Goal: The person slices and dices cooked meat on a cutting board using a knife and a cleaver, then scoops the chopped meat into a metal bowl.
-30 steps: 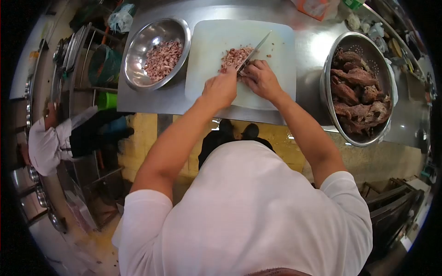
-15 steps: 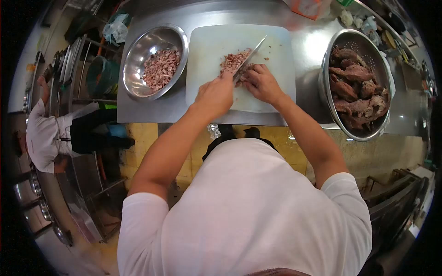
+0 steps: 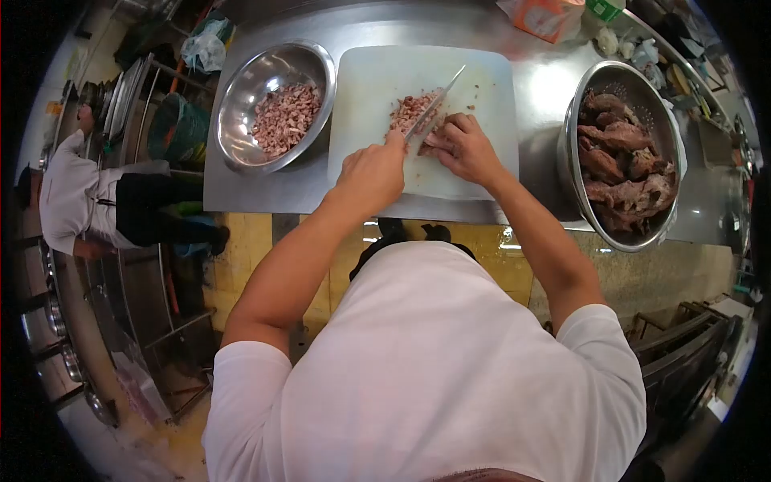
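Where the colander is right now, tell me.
In the head view, the colander is on the right side of the steel table, just right of the cutting board, with large meat pieces inside.

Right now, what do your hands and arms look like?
Left hand and right hand are bare: no gloves. Forearms uncovered, no watch or cables visible. Short sleeves, plain white, no markings visible. Can't tell about rings.
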Demonstrator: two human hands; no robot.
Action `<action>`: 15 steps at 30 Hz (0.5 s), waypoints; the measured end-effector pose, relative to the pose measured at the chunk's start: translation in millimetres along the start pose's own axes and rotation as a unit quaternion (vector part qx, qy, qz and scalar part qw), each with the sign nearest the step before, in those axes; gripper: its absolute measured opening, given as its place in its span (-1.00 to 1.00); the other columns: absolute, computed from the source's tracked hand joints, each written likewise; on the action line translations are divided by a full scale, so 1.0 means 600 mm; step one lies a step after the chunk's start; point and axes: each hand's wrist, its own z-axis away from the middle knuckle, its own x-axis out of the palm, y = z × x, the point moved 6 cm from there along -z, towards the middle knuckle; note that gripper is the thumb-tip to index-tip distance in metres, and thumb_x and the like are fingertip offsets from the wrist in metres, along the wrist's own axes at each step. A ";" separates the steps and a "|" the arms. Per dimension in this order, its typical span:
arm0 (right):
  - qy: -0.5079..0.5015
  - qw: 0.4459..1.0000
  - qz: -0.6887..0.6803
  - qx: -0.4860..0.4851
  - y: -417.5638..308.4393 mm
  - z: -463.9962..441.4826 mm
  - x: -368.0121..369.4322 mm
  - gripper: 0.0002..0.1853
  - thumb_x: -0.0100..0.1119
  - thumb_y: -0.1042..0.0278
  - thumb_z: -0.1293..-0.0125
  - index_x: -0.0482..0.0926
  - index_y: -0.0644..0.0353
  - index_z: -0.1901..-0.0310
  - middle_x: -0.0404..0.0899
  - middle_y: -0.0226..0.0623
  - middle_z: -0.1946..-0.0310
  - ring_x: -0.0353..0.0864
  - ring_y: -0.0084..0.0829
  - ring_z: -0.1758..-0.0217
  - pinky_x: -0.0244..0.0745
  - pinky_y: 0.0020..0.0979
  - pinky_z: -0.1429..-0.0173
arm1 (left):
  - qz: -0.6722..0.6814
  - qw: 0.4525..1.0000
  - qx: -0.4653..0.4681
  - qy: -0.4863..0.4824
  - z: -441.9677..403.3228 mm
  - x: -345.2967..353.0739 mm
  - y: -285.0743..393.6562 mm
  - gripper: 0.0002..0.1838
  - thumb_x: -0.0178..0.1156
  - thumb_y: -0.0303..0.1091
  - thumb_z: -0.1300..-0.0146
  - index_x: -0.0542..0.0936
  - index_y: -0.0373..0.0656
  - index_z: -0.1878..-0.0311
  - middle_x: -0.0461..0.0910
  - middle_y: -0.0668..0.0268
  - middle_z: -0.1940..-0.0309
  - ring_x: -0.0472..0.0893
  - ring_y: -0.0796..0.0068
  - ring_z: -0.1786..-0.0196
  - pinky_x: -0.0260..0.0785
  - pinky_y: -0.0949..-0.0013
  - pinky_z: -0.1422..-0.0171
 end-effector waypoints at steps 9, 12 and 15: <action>-0.017 1.000 -0.014 0.010 0.011 0.003 0.010 -0.69 0.46 0.37 -0.11 0.61 0.18 0.11 0.52 -0.14 0.11 0.51 -0.01 -0.02 0.53 -0.09 -0.14 | 0.021 1.000 0.010 0.015 -0.022 0.071 0.000 -0.75 0.04 -0.57 -0.29 0.39 -0.35 -0.02 0.70 -0.25 0.28 0.70 -0.36 0.12 0.48 -0.25 -0.08; -0.022 1.000 -0.015 0.010 0.012 0.003 0.007 -0.71 0.45 0.38 -0.11 0.60 0.19 0.14 0.52 -0.13 0.12 0.51 0.00 -0.01 0.53 -0.09 -0.14 | 0.017 0.999 0.019 0.019 -0.049 0.058 0.007 -0.75 0.04 -0.57 -0.29 0.39 -0.36 -0.03 0.70 -0.27 0.27 0.71 -0.36 0.11 0.49 -0.23 -0.10; -0.020 0.999 -0.023 0.019 0.016 0.005 0.009 -0.70 0.45 0.44 -0.12 0.64 0.17 0.09 0.54 -0.15 0.10 0.51 0.00 -0.01 0.50 -0.09 -0.14 | 0.000 1.000 0.027 -0.016 0.005 0.008 0.025 -0.76 0.05 -0.56 -0.30 0.39 -0.36 -0.03 0.69 -0.29 0.26 0.71 -0.35 0.10 0.50 -0.24 -0.09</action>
